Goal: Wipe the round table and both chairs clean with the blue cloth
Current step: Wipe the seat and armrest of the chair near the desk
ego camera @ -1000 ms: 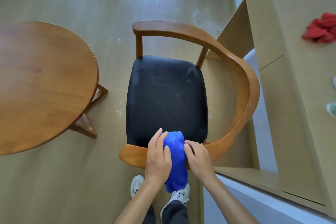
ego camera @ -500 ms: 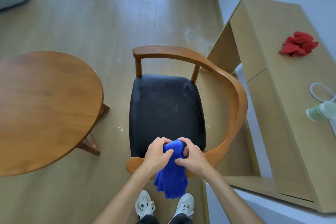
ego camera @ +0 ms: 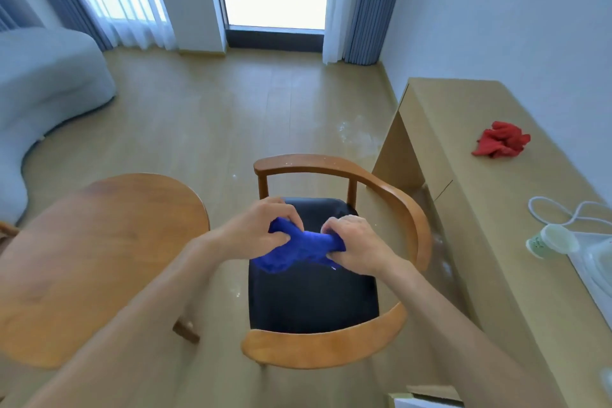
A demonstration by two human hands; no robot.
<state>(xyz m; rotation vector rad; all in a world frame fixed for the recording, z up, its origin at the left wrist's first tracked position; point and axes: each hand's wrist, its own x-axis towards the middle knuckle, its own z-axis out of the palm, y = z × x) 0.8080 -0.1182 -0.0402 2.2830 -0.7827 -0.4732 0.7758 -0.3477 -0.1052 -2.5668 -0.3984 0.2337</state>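
Both hands are up in front of the person, above the chair seat, and they share one thing between them. The left hand [ego camera: 261, 228] has its fingers curled down over one end of the blue cloth [ego camera: 299, 248]; the right hand [ego camera: 354, 245] grips the other end, knuckles up. The cloth is bunched into a rope between the two fists, with a loose fold sagging below the left hand. It looks to be held clear of the seat rather than lying on it.

Directly under the hands is the chair [ego camera: 331, 346], a curved wooden frame wrapping round a black padded seat [ego camera: 311, 301]. White specks show on the top rail beyond the hands.

To the left of the left forearm stands the round table [ego camera: 109, 235], a warm brown top with a glossy sheen, its edge close beside the chair. At the far left edge a sliver of curved wood pokes in; I cannot tell what it belongs to.

To the right of the right hand runs a long pale desk [ego camera: 470, 209] against the wall. On it, well beyond the hand, lies a crumpled red cloth [ego camera: 501, 144]; nearer, a white cable [ego camera: 563, 212] loops beside a small pale green cup [ego camera: 551, 240].

Beyond the hands the floor [ego camera: 212, 129] is light wood plank, with a whitish dusty patch near the desk corner. Farther off, a grey-blue sofa [ego camera: 43, 83] curves along the left, and blue curtains [ego camera: 362, 0] frame a bright glass door.
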